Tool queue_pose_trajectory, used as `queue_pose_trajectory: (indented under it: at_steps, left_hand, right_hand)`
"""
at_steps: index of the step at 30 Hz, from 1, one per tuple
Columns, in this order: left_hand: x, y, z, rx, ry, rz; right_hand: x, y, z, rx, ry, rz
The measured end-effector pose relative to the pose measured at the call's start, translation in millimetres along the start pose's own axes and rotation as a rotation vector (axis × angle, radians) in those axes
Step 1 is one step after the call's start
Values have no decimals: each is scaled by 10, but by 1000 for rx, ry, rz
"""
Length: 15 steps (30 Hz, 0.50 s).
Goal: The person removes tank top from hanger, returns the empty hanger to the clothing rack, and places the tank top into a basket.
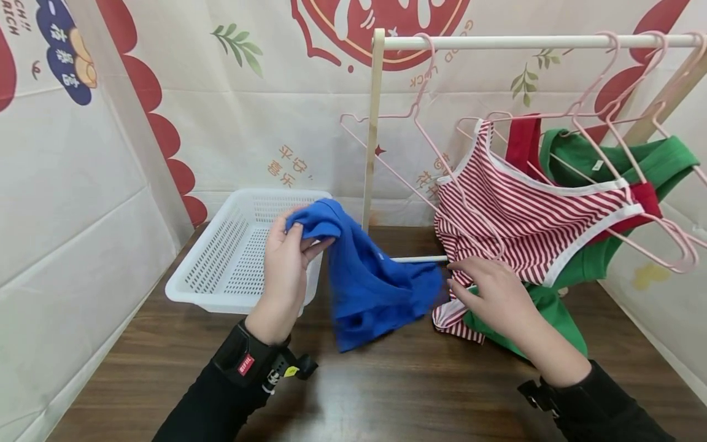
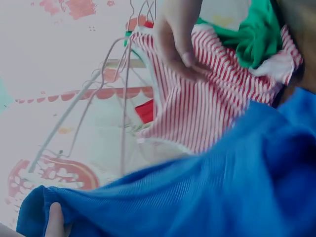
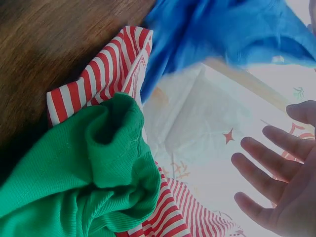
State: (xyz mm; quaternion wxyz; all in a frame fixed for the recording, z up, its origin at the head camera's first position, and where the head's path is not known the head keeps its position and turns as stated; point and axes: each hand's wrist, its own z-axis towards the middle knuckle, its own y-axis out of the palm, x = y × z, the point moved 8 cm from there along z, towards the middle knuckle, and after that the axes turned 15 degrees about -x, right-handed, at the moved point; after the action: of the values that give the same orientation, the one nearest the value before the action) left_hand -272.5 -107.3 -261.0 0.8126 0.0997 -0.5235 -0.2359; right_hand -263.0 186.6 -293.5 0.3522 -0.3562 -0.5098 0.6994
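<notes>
My left hand (image 1: 283, 276) pinches the upper edge of a blue ribbed garment (image 1: 367, 288), between thumb and fingers. The cloth hangs down from there and spreads right, close over the table. My right hand (image 1: 499, 298) has loosely extended fingers and overlaps the lower part of a red-and-white striped tank top (image 1: 497, 209) in the head view. In the right wrist view its fingers (image 3: 269, 173) are spread, with nothing between them. The tank top hangs on a pink hanger beside red cloth (image 1: 521, 144) and a green garment (image 1: 660, 159). A bare pink hanger (image 1: 415, 112) hangs left of them.
A white perforated basket (image 1: 190, 291) stands on the brown wooden table (image 1: 397, 393) at the left. The rack's white rod (image 1: 513, 42) runs across the upper right, with a wooden post (image 1: 374, 123) near the basket. Printed cloth walls (image 1: 243, 129) enclose the table.
</notes>
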Motion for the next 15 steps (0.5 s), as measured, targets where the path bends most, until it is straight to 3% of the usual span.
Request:
queue_pose_trajectory:
  at_steps: [3,6,11,15]
  left_hand:
    - [118,30,-6,-35,45,70]
    - [90,93,9,-94,23,156]
    - [-154,221,25,-214,-75,242]
    - [-397,282,22,-315,-153,247]
  right_hand:
    - [-1,4,4,2,-8,3]
    - [-2,25,15,-7,-11,4]
    - [-38,68,53,-2,-33,4]
    - [-95,109,84,4,-52,-2]
